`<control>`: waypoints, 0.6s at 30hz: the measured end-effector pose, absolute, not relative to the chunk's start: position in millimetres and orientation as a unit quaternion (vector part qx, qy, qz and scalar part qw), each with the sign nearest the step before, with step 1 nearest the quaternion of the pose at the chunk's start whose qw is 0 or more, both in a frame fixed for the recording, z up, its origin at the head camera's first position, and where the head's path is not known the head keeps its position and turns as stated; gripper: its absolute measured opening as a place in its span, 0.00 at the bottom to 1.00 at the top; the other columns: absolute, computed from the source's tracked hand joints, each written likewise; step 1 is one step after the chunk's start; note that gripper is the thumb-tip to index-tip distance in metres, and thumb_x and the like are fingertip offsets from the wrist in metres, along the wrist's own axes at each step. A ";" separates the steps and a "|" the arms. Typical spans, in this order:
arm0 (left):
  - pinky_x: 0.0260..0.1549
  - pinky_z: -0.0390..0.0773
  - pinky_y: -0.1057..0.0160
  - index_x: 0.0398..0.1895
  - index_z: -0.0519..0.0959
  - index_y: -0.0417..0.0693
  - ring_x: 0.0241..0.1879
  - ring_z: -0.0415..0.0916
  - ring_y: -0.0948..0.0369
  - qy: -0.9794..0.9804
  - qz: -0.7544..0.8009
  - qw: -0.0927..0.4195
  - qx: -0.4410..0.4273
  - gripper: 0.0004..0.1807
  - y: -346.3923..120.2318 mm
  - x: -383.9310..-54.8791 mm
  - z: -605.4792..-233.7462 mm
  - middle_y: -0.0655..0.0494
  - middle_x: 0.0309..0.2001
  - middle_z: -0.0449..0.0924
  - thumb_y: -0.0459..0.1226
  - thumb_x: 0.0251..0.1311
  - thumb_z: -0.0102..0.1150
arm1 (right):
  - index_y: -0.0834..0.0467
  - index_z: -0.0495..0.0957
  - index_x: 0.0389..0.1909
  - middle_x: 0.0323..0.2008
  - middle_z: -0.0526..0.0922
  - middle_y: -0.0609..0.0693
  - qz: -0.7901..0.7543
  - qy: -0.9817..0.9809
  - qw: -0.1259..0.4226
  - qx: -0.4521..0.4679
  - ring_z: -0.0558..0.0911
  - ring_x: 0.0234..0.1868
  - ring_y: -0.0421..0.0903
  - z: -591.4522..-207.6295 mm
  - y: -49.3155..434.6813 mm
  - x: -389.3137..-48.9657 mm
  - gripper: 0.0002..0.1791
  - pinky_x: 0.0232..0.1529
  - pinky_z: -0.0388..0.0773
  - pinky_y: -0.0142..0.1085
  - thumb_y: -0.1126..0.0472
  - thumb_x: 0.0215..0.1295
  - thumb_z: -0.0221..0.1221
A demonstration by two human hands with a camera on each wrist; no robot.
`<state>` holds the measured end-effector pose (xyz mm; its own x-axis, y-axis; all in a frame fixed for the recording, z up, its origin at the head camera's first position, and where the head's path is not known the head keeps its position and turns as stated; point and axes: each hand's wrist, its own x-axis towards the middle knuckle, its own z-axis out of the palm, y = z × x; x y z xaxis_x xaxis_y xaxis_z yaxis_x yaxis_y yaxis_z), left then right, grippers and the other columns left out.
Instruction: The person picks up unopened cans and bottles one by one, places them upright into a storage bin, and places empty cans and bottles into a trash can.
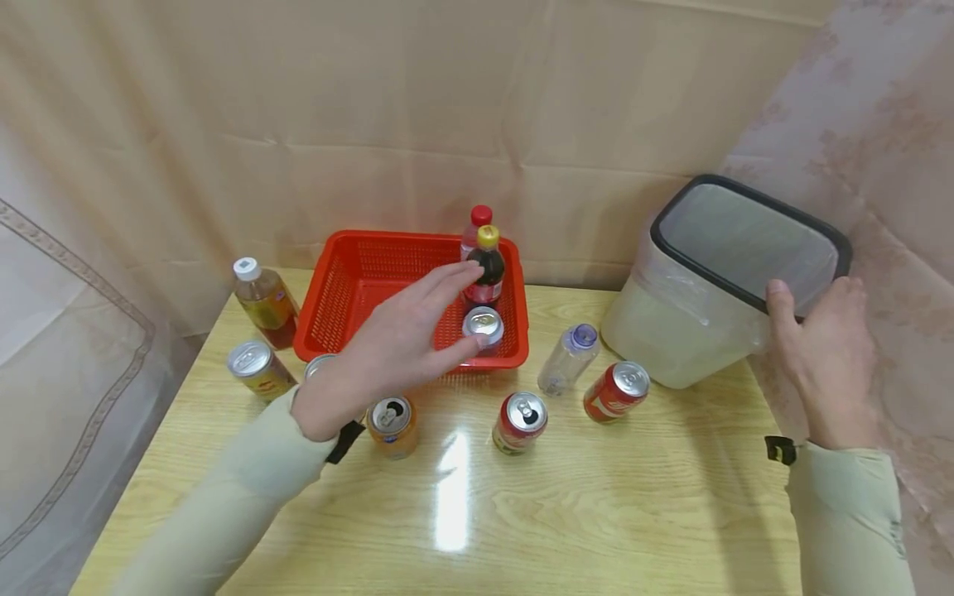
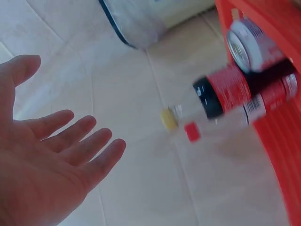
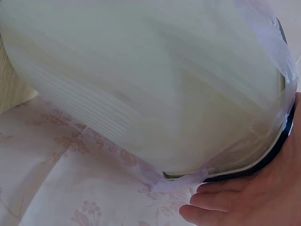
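Note:
My left hand (image 1: pixel 406 331) hovers over the red plastic basket (image 1: pixel 313 319), fingers extended and thumb apart, and holds nothing. Its fingertips are close to a yellow-capped cola bottle (image 1: pixel 486 269) in the basket's right end; touching or not I cannot tell from the head view, but the left wrist view shows a gap. Beside that bottle stand a red-capped bottle (image 1: pixel 477 223) and a silver-topped can (image 1: pixel 483 324). At the right, my right hand (image 1: pixel 831 360) grips the near right corner of the dark rim of a pale, bag-lined trash bin (image 1: pixel 671 323), thumb over the edge, fingers outside.
An empty clear bottle (image 1: pixel 568 360) and two red cans (image 1: pixel 617 391) (image 1: pixel 520 424) stand between basket and bin. An orange can (image 1: pixel 392 426) is below my left forearm. A white-capped tea bottle (image 1: pixel 266 302) and a yellow can (image 1: pixel 261 370) stand left of the basket.

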<state>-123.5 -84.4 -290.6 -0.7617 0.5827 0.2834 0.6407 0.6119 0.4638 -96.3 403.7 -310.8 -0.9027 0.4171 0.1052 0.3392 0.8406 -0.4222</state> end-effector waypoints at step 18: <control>0.72 0.64 0.48 0.82 0.55 0.53 0.78 0.56 0.56 -0.859 -0.422 -0.062 -0.284 0.49 16.1 -113.4 -333.0 0.55 0.80 0.56 0.56 0.64 0.66 | 0.76 0.44 0.76 0.72 0.52 0.78 0.186 -0.956 0.103 -0.202 0.66 0.52 0.84 -311.6 403.9 -96.0 0.53 0.48 0.65 0.76 0.31 0.76 0.37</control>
<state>-113.4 16.1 -333.0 -0.8314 0.5397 0.1322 0.4341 0.4823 0.7609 -96.0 403.9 -311.6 -0.8970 0.4247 0.1223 0.3476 0.8488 -0.3983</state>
